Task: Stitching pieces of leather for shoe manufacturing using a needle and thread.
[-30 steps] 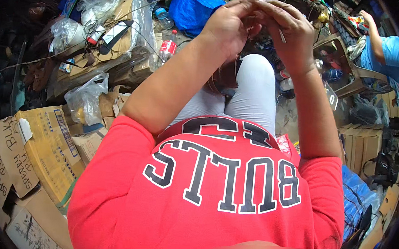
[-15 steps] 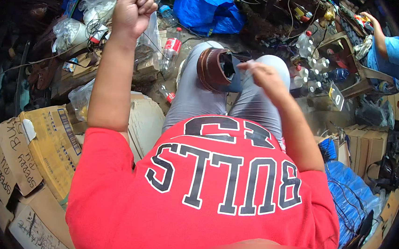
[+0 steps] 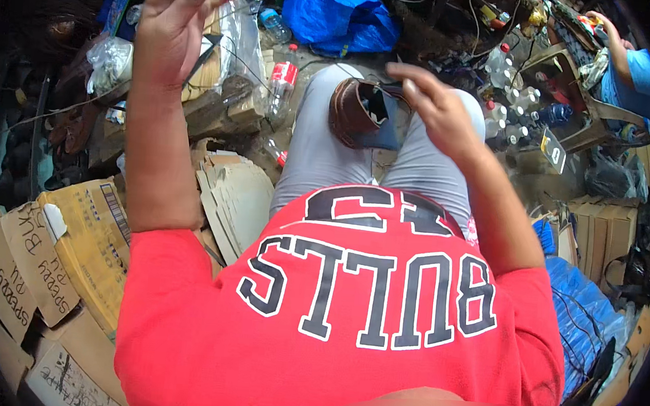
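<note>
A brown leather shoe [image 3: 362, 114] rests on my lap between my grey-trousered knees, opening toward me. My right hand [image 3: 439, 109] hovers just over its right side with the fingertips drawn together; anything pinched there is too small to see. My left hand [image 3: 175, 16] is raised high at the upper left, far from the shoe, fingers loosely curled. A thin dark thread [image 3: 290, 61] stretches from that hand down toward the shoe.
Stacked cardboard [image 3: 70, 244] lies to my left, with wood blocks and a plastic bottle [image 3: 281, 77] beyond. A blue bag [image 3: 340, 13] sits ahead, several clear bottles [image 3: 516, 103] and a wooden crate [image 3: 570, 92] to the right. Another person in blue [image 3: 633, 74] works at the far right.
My hands were together above the lap, then parted. The left hand rose to the upper left and has loosened from a fist; the right stays by the shoe.
</note>
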`<state>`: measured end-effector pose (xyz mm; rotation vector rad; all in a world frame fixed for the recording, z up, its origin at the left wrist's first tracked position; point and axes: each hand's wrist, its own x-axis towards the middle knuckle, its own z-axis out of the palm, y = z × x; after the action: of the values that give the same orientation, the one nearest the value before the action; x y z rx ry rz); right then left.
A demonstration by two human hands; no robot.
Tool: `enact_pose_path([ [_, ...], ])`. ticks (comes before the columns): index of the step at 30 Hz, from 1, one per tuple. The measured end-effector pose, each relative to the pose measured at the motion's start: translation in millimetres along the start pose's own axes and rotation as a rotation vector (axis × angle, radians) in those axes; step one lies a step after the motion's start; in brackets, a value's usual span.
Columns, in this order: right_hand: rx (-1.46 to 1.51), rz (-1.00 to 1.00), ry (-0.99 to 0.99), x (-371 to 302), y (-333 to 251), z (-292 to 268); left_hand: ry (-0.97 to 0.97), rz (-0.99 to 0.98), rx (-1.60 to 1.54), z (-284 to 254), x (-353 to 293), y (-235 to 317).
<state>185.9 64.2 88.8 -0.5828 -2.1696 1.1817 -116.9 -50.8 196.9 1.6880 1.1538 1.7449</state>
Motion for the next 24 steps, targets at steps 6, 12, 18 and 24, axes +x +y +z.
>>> enact_pose_path([
  [6, 0.446, -0.071, -0.394, 25.7, -82.4, -19.5, -0.088, 0.153, 0.218, 85.5, 21.4, 21.5],
  [12, 0.606, 0.0, -0.116, 29.5, -95.9, -35.7, -0.343, -0.573, -0.332, 155.5, -28.0, -52.1],
  [18, 0.412, -0.013, 0.024, 25.3, -76.2, -97.0, -0.254, -0.404, -0.502, 156.0, -43.6, -89.6],
  [24, 0.39, 0.35, 0.204, 8.1, 37.4, -154.2, 0.113, -0.589, -0.843, 81.4, -47.2, -96.9],
])
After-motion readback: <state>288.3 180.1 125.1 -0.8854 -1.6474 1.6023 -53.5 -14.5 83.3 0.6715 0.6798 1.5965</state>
